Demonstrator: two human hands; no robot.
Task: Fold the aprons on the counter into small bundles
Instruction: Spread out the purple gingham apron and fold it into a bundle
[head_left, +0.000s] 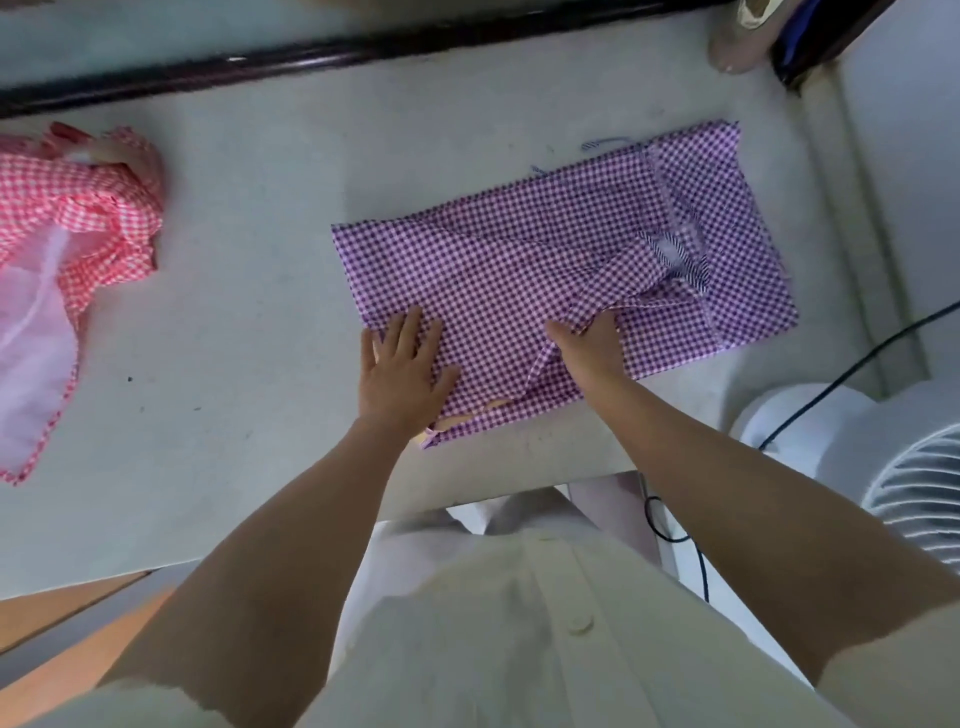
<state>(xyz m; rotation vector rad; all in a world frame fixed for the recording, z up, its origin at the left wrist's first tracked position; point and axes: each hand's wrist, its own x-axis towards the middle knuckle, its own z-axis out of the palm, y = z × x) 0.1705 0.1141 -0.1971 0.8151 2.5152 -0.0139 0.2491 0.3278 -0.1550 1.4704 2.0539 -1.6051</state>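
A purple checked apron (519, 260) lies partly folded and flat on the grey counter (234, 338), its striped ties showing at the far right. My left hand (402, 371) presses flat on its near left corner with the fingers spread. My right hand (589, 345) rests on the near edge of the apron, and its fingers reach under a raised fold of cloth, so they are hidden. A pink checked apron (78, 228) lies crumpled at the counter's left edge.
A white fan (883, 467) with a black cable stands below the counter's right end. A dark rail (311, 57) runs along the counter's far side. Another person's hand (119, 153) touches the pink apron at the far left.
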